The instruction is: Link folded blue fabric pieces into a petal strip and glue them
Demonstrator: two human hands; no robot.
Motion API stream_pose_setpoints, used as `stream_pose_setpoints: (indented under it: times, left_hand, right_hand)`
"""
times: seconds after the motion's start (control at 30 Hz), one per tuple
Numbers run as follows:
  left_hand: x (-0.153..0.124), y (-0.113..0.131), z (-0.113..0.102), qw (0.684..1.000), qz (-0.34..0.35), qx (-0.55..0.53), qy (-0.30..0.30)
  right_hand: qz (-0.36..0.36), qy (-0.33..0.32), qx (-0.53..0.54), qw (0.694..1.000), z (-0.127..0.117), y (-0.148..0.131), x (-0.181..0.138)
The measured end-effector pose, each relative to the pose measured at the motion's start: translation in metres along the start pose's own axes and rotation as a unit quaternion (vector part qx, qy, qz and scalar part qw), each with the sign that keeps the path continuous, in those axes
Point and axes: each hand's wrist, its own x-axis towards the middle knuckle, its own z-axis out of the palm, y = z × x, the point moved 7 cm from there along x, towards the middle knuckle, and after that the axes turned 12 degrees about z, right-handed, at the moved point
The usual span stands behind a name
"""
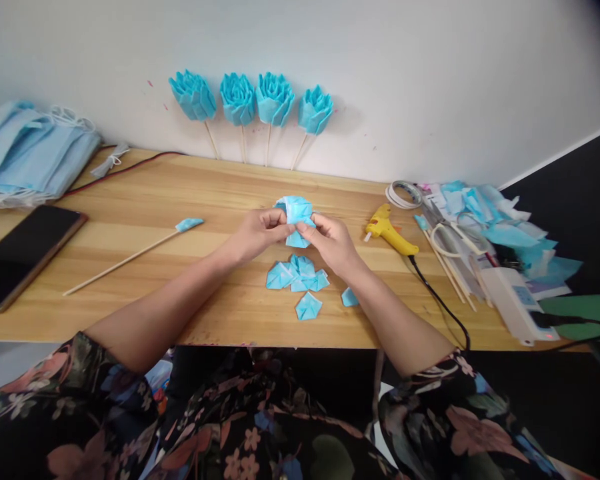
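Between my two hands, above the middle of the table, is a piece of blue mask fabric (300, 212), partly folded. My left hand (260, 235) pinches its left side with thumb and fingers. On the right side, my right hand (330, 241) pinches the same piece, thumb in front. Just below my hands lies a small pile of folded blue petals (299, 273), with a single folded petal (309, 307) nearer the table's front edge. Another petal (349, 297) lies partly hidden by my right forearm. Behind my fingers, more blue fabric shows, its shape hidden.
Several blue fabric flowers (237, 100) on sticks lean against the wall. A blue-tipped stick (125, 261) and a phone (27, 253) lie left, near stacked masks (30, 150). Rightward are a yellow glue gun (393, 232), tape (404, 195), scissors (455, 239), scraps (510, 220) and a power strip (513, 303).
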Motion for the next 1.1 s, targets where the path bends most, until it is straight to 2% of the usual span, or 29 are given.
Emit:
stream_pose_setpoints:
  times: [0.23,0.6,0.73,0.97,1.1]
  left_hand:
    - [-0.001,-0.002,0.002,0.998,-0.012,-0.063,0.009]
    - [0.000,-0.003,-0.009,0.998,-0.019,-0.033,0.054]
    - [0.000,-0.004,-0.006,0.998,-0.016,-0.040,0.045]
    - [0.000,-0.008,0.000,0.996,0.008,-0.088,-0.010]
    - [0.000,-0.004,0.000,0.996,-0.004,-0.093,-0.002]
  right_hand:
    - [-0.026,0.007,-0.017,0.999,0.001,-0.005,-0.001]
    - [-0.008,0.015,0.050,0.999,-0.008,-0.007,-0.001]
    - [0.001,0.004,0.051,0.999,-0.006,-0.002,0.001]
    - [-0.020,0.001,0.084,0.996,-0.006,-0.004,0.000]
    - [-0.028,0.022,0.065,0.997,-0.011,-0.006,0.000]
